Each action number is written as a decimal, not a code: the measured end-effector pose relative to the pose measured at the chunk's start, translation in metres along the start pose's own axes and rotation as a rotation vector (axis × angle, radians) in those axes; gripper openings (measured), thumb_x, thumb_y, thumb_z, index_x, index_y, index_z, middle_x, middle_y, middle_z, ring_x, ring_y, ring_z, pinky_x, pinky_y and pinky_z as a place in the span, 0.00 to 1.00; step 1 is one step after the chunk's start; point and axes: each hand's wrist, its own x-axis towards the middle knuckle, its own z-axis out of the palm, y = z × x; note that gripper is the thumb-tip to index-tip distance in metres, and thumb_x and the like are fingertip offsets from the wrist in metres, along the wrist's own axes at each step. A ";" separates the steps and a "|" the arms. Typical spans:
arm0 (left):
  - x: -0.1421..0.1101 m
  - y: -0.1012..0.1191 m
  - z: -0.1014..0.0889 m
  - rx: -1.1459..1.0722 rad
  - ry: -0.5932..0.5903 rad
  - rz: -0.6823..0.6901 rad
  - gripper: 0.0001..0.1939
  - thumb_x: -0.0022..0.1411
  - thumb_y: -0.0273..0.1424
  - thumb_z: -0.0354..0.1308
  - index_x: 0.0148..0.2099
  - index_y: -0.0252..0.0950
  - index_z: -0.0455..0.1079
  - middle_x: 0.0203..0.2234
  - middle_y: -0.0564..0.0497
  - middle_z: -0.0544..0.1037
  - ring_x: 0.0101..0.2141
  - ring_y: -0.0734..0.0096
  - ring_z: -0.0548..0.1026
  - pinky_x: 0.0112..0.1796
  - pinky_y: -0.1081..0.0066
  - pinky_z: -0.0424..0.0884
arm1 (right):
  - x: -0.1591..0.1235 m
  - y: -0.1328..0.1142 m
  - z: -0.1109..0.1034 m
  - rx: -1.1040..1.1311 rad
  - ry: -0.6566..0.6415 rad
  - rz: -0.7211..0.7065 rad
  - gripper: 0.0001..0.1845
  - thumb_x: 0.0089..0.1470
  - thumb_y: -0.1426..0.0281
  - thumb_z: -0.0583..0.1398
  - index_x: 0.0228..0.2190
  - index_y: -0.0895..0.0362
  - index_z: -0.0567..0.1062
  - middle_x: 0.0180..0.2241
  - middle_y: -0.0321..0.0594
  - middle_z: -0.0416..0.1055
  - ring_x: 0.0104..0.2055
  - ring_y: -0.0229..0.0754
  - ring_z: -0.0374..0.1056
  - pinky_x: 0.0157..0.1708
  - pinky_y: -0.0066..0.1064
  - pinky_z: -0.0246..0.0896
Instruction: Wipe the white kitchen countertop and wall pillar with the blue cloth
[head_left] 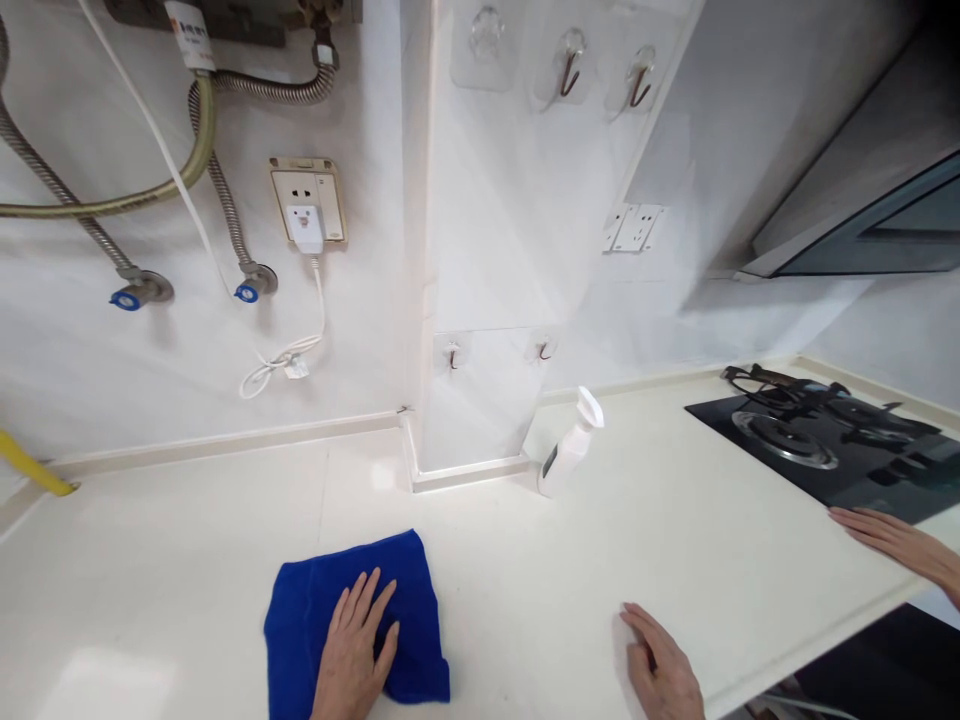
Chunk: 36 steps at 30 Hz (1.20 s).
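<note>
Nearest me, the person's left hand point(351, 640) lies palm down on a blue cloth point(420, 625), its fingers modestly spread and the thumb apart, pressing on the fabric rather than gripping it. The cloth is soft and matte, roughly square, with slightly wavy edges, and it lies flat on the cream table point(540, 600), running out of view at the bottom. The right hand point(664, 665) rests beside the table's front edge, its fingers close together and the thumb tucked in below them. A stretch of smooth, faintly glossy surface separates it from the cloth, and another opens to the left of the cloth, where light glares off the top.

Farther right, another person's hand point(892, 540) reaches in across the front edge, fingertips at the near corner of a black glass cooktop point(847, 440) with shiny round burners and dark metal supports.

Beyond the hands, a white plastic spray bottle point(566, 455) stands upright near the corner of a jutting wall column point(487, 400), which narrows the table's depth there. A low raised lip follows the back edge. At far left, a yellow hose point(34, 465) comes down to the table.

On the glossy white wall behind, I see ribbed metal hoses point(229, 205), blue-capped valves point(247, 291), a plugged-in white cord point(321, 300) and clear adhesive hooks point(570, 70). A dark, angular range hood point(862, 170) slants over the cooktop.
</note>
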 end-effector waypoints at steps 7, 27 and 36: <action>-0.025 -0.014 -0.014 0.021 -0.026 0.030 0.32 0.67 0.41 0.51 0.71 0.50 0.51 0.67 0.53 0.61 0.65 0.59 0.63 0.58 0.49 0.72 | -0.001 -0.001 -0.001 -0.030 0.008 -0.001 0.20 0.62 0.62 0.50 0.50 0.55 0.72 0.57 0.48 0.70 0.57 0.55 0.68 0.58 0.57 0.64; -0.032 -0.082 -0.013 -0.019 -0.005 -0.413 0.27 0.68 0.44 0.43 0.63 0.40 0.68 0.64 0.45 0.67 0.65 0.55 0.62 0.63 0.48 0.62 | -0.001 0.002 -0.003 -0.031 -0.014 0.021 0.21 0.61 0.60 0.50 0.49 0.56 0.72 0.57 0.49 0.70 0.57 0.55 0.68 0.59 0.56 0.63; 0.021 -0.079 0.001 0.082 0.019 -0.466 0.27 0.67 0.39 0.43 0.62 0.35 0.68 0.63 0.38 0.67 0.64 0.49 0.63 0.62 0.47 0.61 | 0.002 -0.008 -0.006 -0.018 -0.006 0.019 0.21 0.61 0.61 0.50 0.48 0.57 0.72 0.55 0.51 0.71 0.55 0.55 0.69 0.58 0.55 0.64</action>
